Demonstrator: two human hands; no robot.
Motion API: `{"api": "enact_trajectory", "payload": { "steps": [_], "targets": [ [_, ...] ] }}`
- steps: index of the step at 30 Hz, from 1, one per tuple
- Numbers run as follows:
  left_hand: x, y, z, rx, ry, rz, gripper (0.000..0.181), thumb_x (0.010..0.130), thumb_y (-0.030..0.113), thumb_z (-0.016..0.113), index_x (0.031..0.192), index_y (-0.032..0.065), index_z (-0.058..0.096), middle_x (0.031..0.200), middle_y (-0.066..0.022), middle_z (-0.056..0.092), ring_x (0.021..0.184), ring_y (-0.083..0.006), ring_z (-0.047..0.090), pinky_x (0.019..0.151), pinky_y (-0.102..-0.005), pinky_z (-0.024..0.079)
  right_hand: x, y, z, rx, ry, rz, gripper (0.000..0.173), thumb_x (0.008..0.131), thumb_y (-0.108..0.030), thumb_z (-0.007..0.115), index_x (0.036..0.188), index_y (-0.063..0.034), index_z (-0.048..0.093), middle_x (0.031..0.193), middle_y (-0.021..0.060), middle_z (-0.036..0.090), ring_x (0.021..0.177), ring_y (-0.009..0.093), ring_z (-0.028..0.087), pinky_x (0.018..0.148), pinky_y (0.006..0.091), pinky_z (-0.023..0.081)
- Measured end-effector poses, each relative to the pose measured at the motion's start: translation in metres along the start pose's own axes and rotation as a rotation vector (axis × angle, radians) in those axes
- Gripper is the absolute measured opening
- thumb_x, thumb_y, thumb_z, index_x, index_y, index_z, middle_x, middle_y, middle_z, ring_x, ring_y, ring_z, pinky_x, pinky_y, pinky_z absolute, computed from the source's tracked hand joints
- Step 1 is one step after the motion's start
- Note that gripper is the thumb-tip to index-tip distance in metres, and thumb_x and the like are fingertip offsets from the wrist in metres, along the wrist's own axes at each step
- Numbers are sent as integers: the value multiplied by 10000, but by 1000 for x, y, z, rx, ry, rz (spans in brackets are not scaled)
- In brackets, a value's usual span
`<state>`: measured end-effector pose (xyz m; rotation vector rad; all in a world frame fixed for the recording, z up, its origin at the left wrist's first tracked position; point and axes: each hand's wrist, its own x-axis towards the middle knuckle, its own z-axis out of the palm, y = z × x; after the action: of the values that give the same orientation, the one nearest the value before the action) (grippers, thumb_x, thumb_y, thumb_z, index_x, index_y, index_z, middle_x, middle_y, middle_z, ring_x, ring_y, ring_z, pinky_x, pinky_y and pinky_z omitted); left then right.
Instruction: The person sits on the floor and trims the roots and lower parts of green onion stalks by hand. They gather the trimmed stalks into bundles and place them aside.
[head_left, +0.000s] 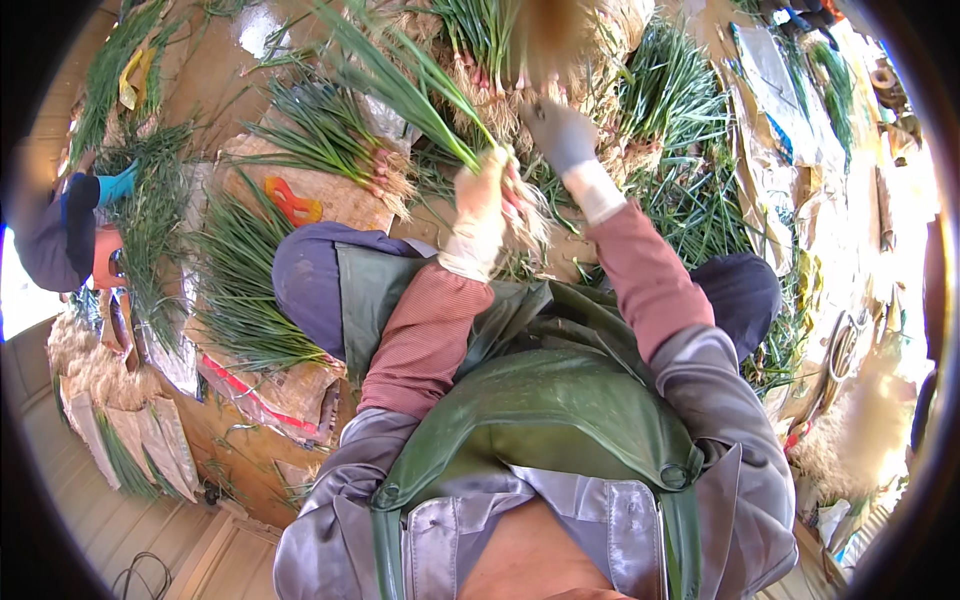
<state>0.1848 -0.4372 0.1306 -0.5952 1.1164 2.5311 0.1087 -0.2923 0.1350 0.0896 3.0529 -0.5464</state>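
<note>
My left hand (480, 191), in a pale glove, is closed round a small bunch of green onions (412, 94). Their leaves point up and left, and their pinkish bulbs and stringy roots hang to the right of the hand. My right hand (559, 135), in a greyish glove, reaches to the roots of a large heap of onions (487, 112) in front of me; its fingertips are blurred, so whether it grips any cannot be told. A loose bundle of onions (330, 142) lies on sacking to the left, with an orange-yellow object (292, 202) just below it.
More onions (247, 285) lie beside my left knee, others (671, 82) at the upper right. Loose green leaves (697, 202) cover the floor near my right knee. At the far left, a co-worker's blue-gloved hand (118, 184) is beside a leafy pile near an orange stool (107, 257).
</note>
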Motion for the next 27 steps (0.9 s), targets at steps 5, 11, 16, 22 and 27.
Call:
{"api": "enact_trajectory", "payload": {
  "steps": [5,11,16,22,27],
  "targets": [
    [5,-66,-26,378,-30,-352,295,979,276,503,1053,30,647,869,-97,677,522,-108,562,376,-212,439,83,11,5,-208,-1,162,281,911,-350,526,961,-121,682,849,95,694,729,220,688,670,398,530],
    [19,-14,-20,216,-50,10,338,976,235,536,1201,-15,577,743,-70,660,345,-128,483,361,-257,474,-17,17,-1,259,44,-8,274,874,-385,595,866,-124,679,711,72,673,647,233,654,663,350,519],
    [25,-3,-11,394,-135,-59,282,931,227,614,1126,26,645,644,-34,620,355,-96,453,331,-225,380,-52,12,1,388,4,71,334,883,-398,612,920,-73,678,709,135,654,657,250,642,633,349,495],
    [19,-6,-13,505,-103,-66,194,928,194,625,1011,24,667,604,-26,589,355,-77,429,327,-222,326,-32,-3,15,234,206,-150,270,880,-365,590,898,-107,671,678,115,638,604,321,629,583,421,486],
    [20,8,-12,215,-151,59,212,945,202,612,1049,22,654,723,0,580,531,-64,499,402,-223,412,-35,1,32,1471,217,495,182,927,-156,583,820,-14,618,671,32,610,495,84,548,429,218,435]
  ]
}}
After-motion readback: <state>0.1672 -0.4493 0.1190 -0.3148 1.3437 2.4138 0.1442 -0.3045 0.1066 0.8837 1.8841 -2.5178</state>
